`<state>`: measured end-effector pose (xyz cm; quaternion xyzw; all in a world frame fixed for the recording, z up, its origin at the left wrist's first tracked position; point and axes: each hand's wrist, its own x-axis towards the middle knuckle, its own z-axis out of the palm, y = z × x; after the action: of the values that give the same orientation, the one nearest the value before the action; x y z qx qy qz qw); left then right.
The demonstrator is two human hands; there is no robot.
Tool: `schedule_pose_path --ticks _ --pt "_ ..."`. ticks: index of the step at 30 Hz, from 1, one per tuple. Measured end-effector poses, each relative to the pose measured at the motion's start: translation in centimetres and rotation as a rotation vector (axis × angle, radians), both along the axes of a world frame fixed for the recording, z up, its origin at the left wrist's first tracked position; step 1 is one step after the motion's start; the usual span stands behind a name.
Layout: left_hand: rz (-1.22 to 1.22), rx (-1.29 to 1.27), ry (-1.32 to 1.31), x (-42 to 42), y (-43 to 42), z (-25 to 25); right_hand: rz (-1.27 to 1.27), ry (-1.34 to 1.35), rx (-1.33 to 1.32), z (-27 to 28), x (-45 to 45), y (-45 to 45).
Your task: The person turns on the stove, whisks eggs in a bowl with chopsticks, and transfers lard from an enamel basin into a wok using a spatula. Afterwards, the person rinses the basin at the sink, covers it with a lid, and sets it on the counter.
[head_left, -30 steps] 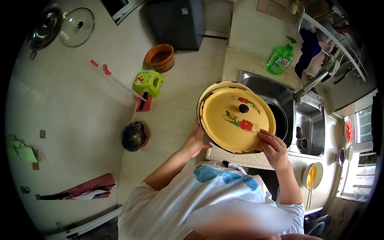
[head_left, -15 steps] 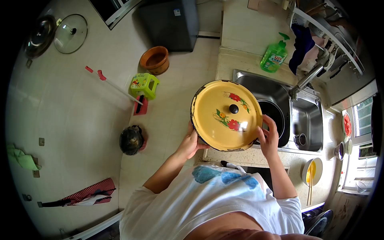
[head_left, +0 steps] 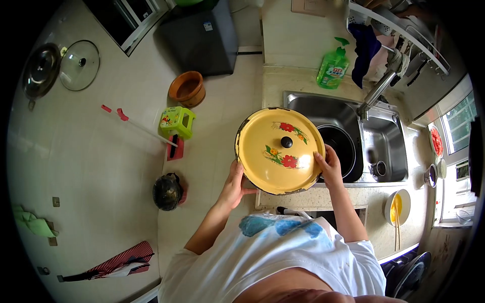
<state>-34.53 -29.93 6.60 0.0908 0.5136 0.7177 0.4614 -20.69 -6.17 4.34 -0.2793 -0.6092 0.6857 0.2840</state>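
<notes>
A yellow enamel pot with its lid on (head_left: 268, 151) is held up in front of my body, beside the sink. The lid has red flowers, a black knob and a chipped dark rim. My left hand (head_left: 232, 187) grips the pot's left side, its thumb pointing toward the counter edge and its other fingers partly hidden by the rim. On the right side, my right hand (head_left: 330, 167) holds the pot with fingers wrapped at the rim. Behind it, a dark round pan (head_left: 343, 149) lies in the left basin of the steel sink (head_left: 323, 103).
A green soap bottle (head_left: 333, 69) stands behind the sink, near the faucet (head_left: 376, 94). A bowl of yellow liquid with chopsticks (head_left: 404, 202) sits on the right counter. On the floor are a trash bin (head_left: 167, 193), a green stool (head_left: 177, 121) and a wooden basin (head_left: 187, 89).
The pot has moved left and its lid now sits evenly on the rim. My right hand has shifted from the lid's lower edge to the pot's right side.
</notes>
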Motion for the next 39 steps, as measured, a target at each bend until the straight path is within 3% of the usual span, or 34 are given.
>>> schedule_pose_path --ticks 4,6,11,17,26,39 --pt "0.122 -0.172 0.311 -1.4 0.2 0.0 -0.024 -0.025 -0.069 -0.6 0.2 0.0" --pt "0.251 -0.094 0.371 -1.8 0.5 0.1 -0.030 -0.038 -0.065 -0.2 0.1 -0.3" --pt "0.176 -0.158 0.213 -3.3 1.3 0.5 -0.003 -0.100 -0.133 -0.4 0.3 -0.2" --pt "0.066 -0.076 0.344 -4.4 1.4 0.2 0.005 -0.151 -0.253 0.4 0.6 -0.7" --pt "0.034 -0.023 0.406 -5.8 1.1 -0.5 -0.112 -0.244 -0.021 1.5 0.4 -1.9" --pt "-0.181 0.201 0.496 -6.0 0.5 8.9 -0.346 -0.103 -0.111 9.1 5.0 -9.6"
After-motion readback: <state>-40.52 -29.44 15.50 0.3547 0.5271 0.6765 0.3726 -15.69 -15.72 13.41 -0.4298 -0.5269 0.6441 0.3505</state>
